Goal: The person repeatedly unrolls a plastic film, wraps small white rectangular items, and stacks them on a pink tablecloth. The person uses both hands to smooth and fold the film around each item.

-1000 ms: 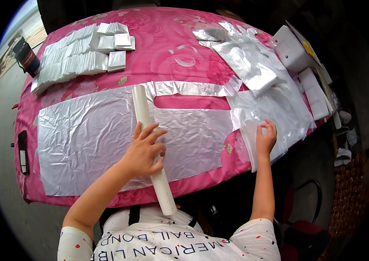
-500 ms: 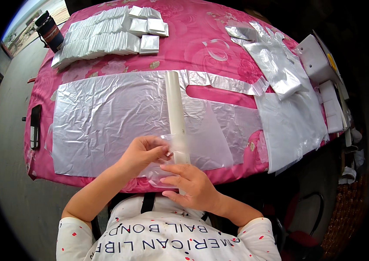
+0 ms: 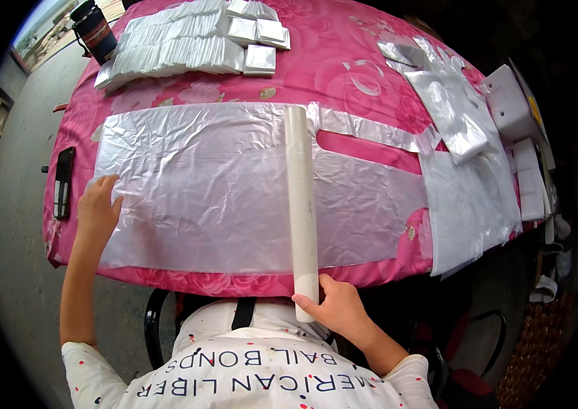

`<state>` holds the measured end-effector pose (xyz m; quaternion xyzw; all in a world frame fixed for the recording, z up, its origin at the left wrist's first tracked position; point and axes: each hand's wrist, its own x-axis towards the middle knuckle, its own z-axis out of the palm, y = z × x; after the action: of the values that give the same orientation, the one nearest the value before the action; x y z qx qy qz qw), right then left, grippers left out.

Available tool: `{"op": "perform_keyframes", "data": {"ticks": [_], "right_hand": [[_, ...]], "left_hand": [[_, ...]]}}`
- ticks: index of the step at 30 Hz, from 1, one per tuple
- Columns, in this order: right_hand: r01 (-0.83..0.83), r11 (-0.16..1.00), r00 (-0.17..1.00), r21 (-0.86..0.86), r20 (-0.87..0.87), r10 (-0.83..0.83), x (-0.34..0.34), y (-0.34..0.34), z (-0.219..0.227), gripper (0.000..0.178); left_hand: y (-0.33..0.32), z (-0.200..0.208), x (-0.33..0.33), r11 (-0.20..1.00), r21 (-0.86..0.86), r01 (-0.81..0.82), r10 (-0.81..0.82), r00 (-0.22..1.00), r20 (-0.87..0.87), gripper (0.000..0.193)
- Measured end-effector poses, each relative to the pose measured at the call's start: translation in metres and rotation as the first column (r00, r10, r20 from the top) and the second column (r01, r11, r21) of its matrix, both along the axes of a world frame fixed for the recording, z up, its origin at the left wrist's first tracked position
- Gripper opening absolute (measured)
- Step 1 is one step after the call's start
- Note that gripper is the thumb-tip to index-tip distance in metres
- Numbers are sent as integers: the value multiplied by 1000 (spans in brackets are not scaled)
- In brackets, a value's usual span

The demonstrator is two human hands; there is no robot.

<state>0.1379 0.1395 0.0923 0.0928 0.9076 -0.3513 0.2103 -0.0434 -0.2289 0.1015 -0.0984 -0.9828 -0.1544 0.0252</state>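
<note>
A large translucent plastic bag (image 3: 200, 184) lies flat and wrinkled across the near half of the table, a handle strip and cut-out at its right end. Across it, running far to near, rests a long whitish tube (image 3: 299, 184) whose near end juts past the table edge. Around that near end, my right hand (image 3: 340, 307) is closed, thumb on top. At the bag's left edge is my left hand (image 3: 98, 208), fingers bent and thumb apart from them; I see nothing held in it.
Folded plastic packets (image 3: 173, 51) stand in rows at the far left, beside a dark bottle (image 3: 93, 31). A black phone-like object (image 3: 64, 183) lies at the left edge. More plastic bags (image 3: 469, 204) are piled right, near white boxes (image 3: 507, 99). A pink flowered cloth (image 3: 343, 68) covers the table.
My hands were together at the tube's near end with clear film between them. My left hand has moved to the bag's left edge; my right has closed on the tube. The view has shifted slightly.
</note>
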Motion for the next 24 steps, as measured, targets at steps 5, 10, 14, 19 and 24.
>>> {"op": "perform_keyframes", "data": {"ticks": [5,10,14,19,24], "right_hand": [[59,993,998,-103,44,-55,-3,-1,1,49],[71,982,994,-174,98,-54,-3,1,1,48],[102,975,985,-197,155,-72,-1,4,-2,48],[-36,989,979,-142,192,63,-20,15,6,51],[6,983,999,-184,45,2,-90,30,1,55]], "left_hand": [[93,11,23,910,202,362,-333,929,-162,35],[188,-36,39,722,422,549,-559,821,-112,51],[219,-59,40,749,422,511,-507,852,-132,54],[222,-68,40,845,146,515,-508,857,-86,55],[221,-74,41,863,30,504,-497,858,-127,56]]}}
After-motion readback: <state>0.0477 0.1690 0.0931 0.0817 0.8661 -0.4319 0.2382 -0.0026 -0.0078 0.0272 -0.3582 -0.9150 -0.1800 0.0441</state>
